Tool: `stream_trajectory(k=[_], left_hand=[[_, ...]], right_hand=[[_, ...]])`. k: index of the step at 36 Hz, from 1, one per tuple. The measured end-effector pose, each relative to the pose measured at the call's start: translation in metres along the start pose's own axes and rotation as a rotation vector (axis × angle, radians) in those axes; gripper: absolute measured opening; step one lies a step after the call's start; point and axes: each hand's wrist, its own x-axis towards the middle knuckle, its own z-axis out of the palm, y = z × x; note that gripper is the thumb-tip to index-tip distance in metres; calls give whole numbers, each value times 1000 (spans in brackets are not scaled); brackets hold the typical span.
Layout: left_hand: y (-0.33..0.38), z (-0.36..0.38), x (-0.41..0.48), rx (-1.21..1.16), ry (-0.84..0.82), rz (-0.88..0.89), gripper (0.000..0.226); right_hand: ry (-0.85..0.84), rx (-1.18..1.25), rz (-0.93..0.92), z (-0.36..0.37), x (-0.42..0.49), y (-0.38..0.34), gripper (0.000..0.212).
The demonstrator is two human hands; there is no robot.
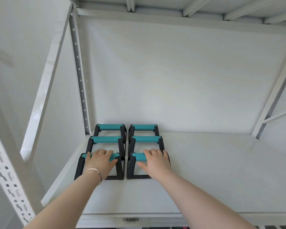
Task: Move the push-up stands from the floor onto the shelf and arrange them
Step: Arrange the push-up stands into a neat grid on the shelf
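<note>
Several push-up stands with black frames and teal grips stand on the white shelf (205, 171) in two columns at its left end. My left hand (100, 161) is wrapped over the teal grip of the front left stand (117, 167). The teal grip of the front right stand (139, 157) is under my right hand (155, 161), fingers curled over it. Behind them stand the middle left stand (105, 139), the middle right stand (146, 139), the back left stand (110, 126) and the back right stand (143, 127). Both front stands rest on the shelf board.
A white shelf post (80, 75) with holes rises just left of the back stands, and another perforated post (8, 176) is near my left arm. The shelf above (172, 15) hangs overhead. A white back wall closes the shelf. A barcode label (130, 219) sits on the front edge.
</note>
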Motion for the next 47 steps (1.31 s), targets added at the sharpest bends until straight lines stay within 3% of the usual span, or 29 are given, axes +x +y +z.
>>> stream_trajectory(k=[8,18,47], left_hand=[[-3,-8,12,-21,-76,47,50],[-15,-1,21,-19,-38,129,46],[-27,17,29,-32,92,203,54]], right_hand=[[-130,19,-50,-8,22,-3,70],[-12,62,-46,8,25,-4,55],[11,73,-8,11,24,-6,55]])
